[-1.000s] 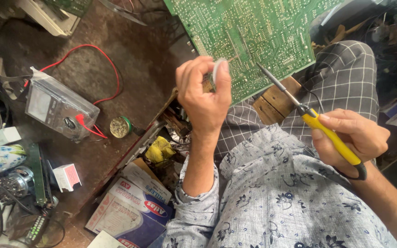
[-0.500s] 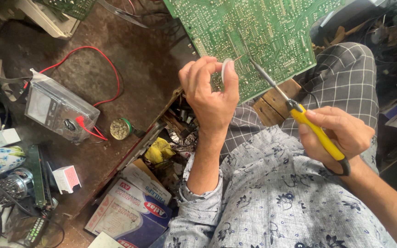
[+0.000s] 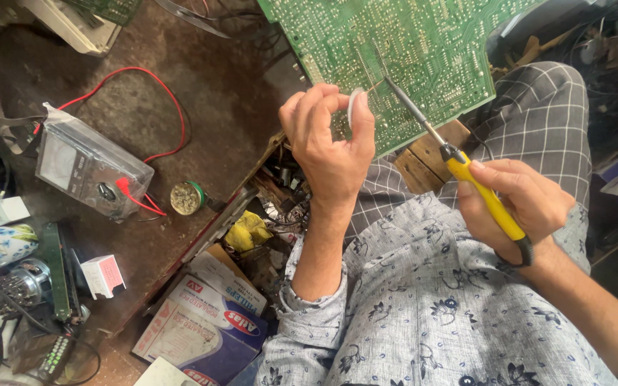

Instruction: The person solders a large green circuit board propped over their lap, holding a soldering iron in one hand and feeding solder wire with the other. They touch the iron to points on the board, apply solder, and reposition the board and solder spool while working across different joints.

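A large green circuit board (image 3: 423, 50) lies solder side up across my lap and the workbench edge. My left hand (image 3: 330, 146) is raised over its near edge and pinches a small pale coil of solder wire (image 3: 354, 106) between thumb and fingers. My right hand (image 3: 520, 204) grips the yellow handle of a soldering iron (image 3: 484, 196). Its thin metal tip (image 3: 394, 89) points up and left, and rests on the board right beside the solder coil.
On the dark bench at left sit an analogue multimeter (image 3: 87, 168) with red leads, a small round tin (image 3: 186, 198), a white box (image 3: 5, 211) and tape. Cardboard boxes (image 3: 205, 325) and scrap lie below. Cables fill the right side.
Both hands have moved up toward the board. The iron's tip has come closer to the solder coil and now touches the board beside it.
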